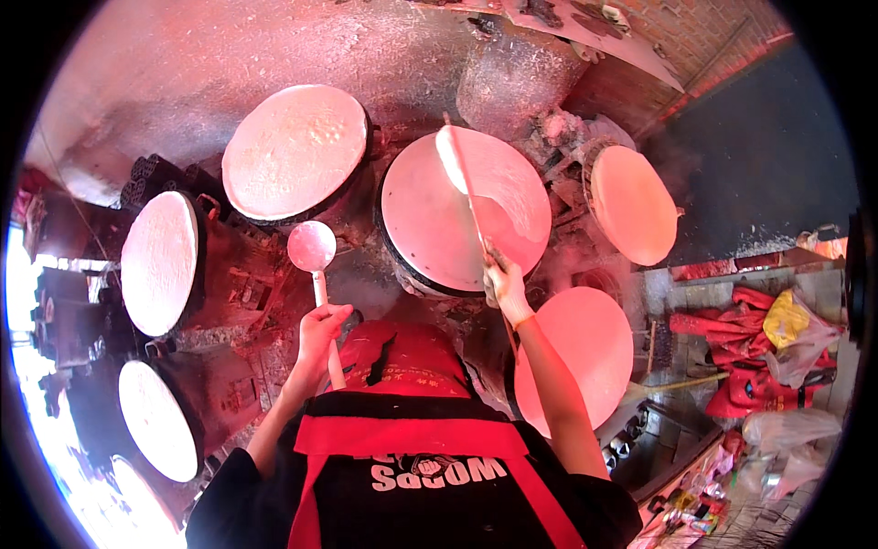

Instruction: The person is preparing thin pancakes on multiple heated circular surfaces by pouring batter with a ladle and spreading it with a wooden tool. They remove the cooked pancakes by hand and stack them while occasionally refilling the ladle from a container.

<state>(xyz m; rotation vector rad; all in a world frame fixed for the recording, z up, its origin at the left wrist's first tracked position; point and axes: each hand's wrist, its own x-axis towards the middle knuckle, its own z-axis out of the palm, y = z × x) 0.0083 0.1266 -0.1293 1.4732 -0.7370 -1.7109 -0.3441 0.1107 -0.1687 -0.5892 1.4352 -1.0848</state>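
Observation:
My left hand (320, 331) is closed round the handle of a ladle (312, 245), its round bowl whitish and raised left of the middle griddle. Fingers wrapped, my right hand (504, 279) grips a long thin wooden stick (473, 203) at the griddle's near right edge. The stick lies slanted across the round middle griddle (412, 220), its far end reaching past the far rim. A thick ridge of white batter (450, 157) sits against the stick's left side. Right of the stick, a thin whitish layer (521, 178) covers part of the surface.
Round griddles with pale tops stand at the far left (294, 153), left (160, 263), lower left (157, 421), right (633, 205) and near right (585, 352). Dark perforated cylinders (155, 180) are stacked at the left. Red cloth (732, 325) and plastic bags (791, 430) lie far right.

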